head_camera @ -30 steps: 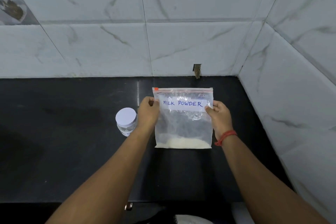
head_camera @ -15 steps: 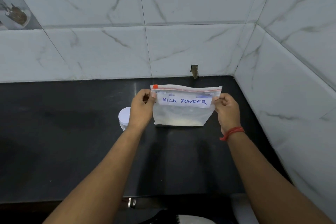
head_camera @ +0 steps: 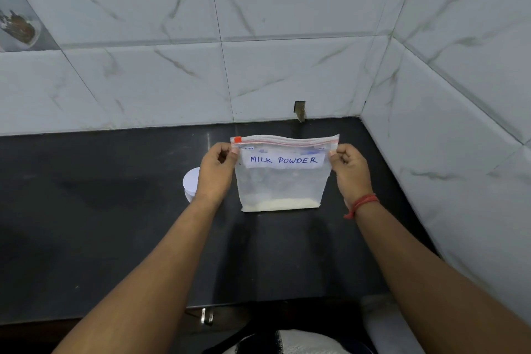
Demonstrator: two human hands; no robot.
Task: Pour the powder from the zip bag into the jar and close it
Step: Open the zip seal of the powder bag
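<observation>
The jar [head_camera: 190,184] sits just left of the bag [head_camera: 283,178], and the left hand [head_camera: 216,172] hides most of it. Only part of its white lid and a bit of its side show. Small print under the bag's red zip is too tiny to read. Far left of the bag, a picture tile [head_camera: 17,27] is cut off by the edge. Below the bag, something white [head_camera: 290,343] is cut off at the bottom.
</observation>
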